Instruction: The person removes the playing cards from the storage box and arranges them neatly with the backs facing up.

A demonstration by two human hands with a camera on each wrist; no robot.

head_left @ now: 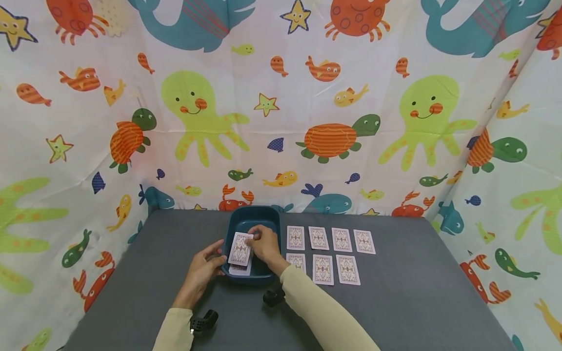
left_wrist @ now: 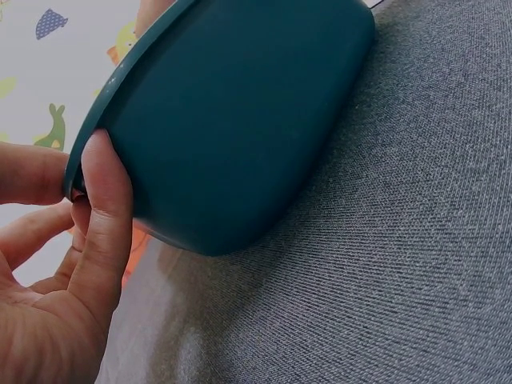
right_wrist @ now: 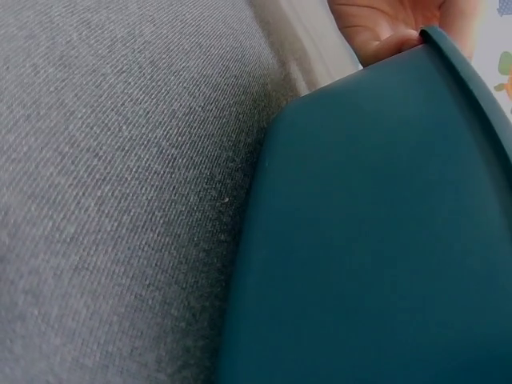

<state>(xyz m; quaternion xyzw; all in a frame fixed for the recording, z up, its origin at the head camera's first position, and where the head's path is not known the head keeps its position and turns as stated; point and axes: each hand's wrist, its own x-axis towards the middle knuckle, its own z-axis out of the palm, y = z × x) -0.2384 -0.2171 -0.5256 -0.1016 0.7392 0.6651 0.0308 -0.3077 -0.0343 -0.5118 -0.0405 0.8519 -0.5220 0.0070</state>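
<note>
My left hand (head_left: pixel 203 268) pinches the left rim of a dark teal plastic tub (head_left: pixel 265 269). In the left wrist view, the thumb lies on the tub's outer wall (left_wrist: pixel 232 120) with the fingers on the rim's other side. Over the tub, my right hand (head_left: pixel 265 244) holds a playing card (head_left: pixel 239 249) by its right edge, patterned back up. Below it another card (head_left: pixel 237 270) lies partly covered inside the tub. The right wrist view shows the tub's side (right_wrist: pixel 376 224) and the left hand (right_wrist: pixel 392 28) beyond; the right hand itself is hidden there.
Right of the tub, cards lie back up in two rows on the grey cloth table (head_left: pixel 417 278): a far row (head_left: pixel 341 240) and a near row (head_left: pixel 323 269). The right forearm partly covers the near row's leftmost card (head_left: pixel 296 261). A sea-animal curtain (head_left: pixel 272 161) stands behind.
</note>
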